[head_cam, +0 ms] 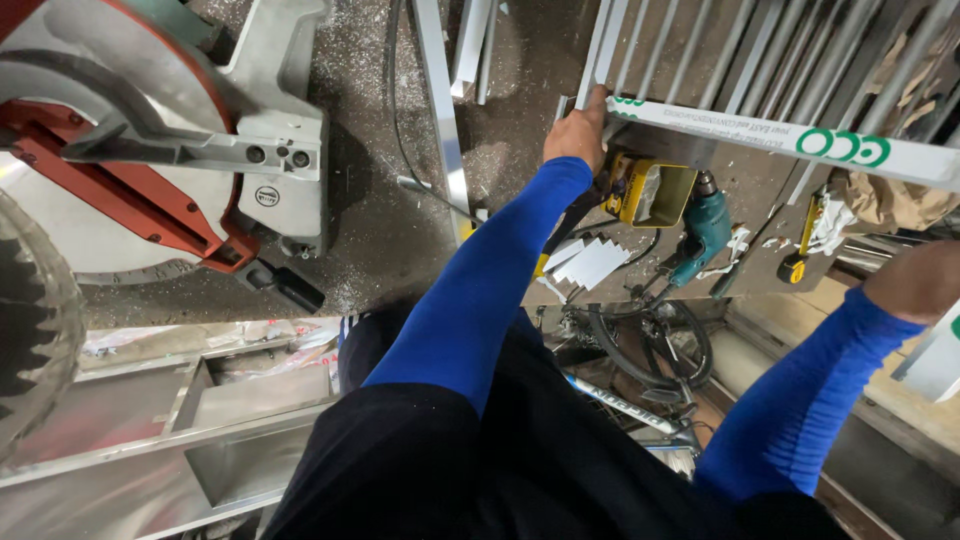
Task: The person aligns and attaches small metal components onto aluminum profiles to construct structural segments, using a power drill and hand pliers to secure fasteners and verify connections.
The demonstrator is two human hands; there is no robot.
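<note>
My left hand (578,130), in a blue sleeve, is stretched forward and closed around the near end of a long white metal profile (760,137) with green markings. The profile runs off to the right across a rack of grey metal bars (720,50). My right hand (915,280), also blue-sleeved, is at the right edge, resting on or gripping a second white profile piece (935,365). Its fingers are hidden, so the grip is unclear.
A red and grey mitre saw (180,150) fills the upper left, its toothed blade (30,330) at the far left. Below my left hand lie a yellow box (655,190), a teal drill (705,230), a yellow tape measure (795,265) and a bicycle (650,350). A silver frame (150,440) is lower left.
</note>
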